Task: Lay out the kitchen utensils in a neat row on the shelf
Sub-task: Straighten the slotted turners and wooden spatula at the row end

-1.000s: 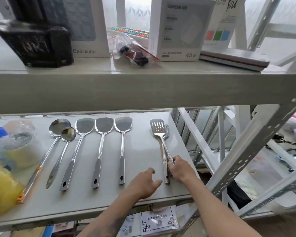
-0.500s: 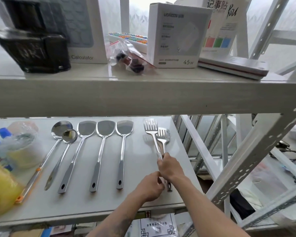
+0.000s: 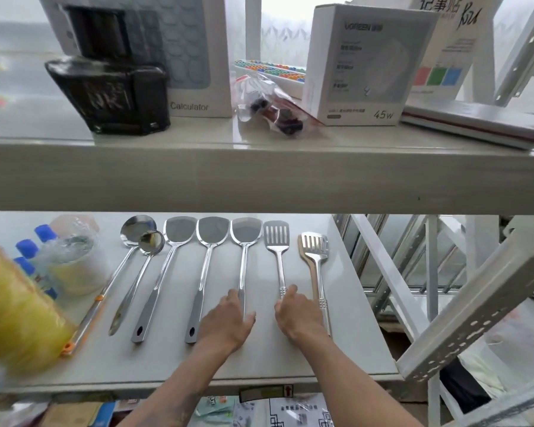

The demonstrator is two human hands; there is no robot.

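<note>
Several steel utensils lie in a row on the lower shelf [image 3: 346,340], heads pointing away from me. From the left: a large ladle [image 3: 138,228], a small ladle [image 3: 150,241], three solid spatulas [image 3: 179,231] [image 3: 213,231] [image 3: 246,231], a slotted spatula [image 3: 277,235] and a second slotted spatula [image 3: 315,245] set a little nearer to me. My right hand [image 3: 296,317] covers the first slotted spatula's handle, fingers curled on it. My left hand [image 3: 228,322] lies flat over the third solid spatula's handle.
At the shelf's left end stand a yellow bag [image 3: 10,309], blue-capped bottles [image 3: 28,251] and a wrapped tub [image 3: 74,260]. The upper shelf [image 3: 259,174] carries boxes and a black case. White rack struts [image 3: 475,303] run past the right edge.
My right hand pulled one slotted spatula off the other and set it left, beside the solid spatulas. My left hand slid over onto the third solid spatula's handle.
</note>
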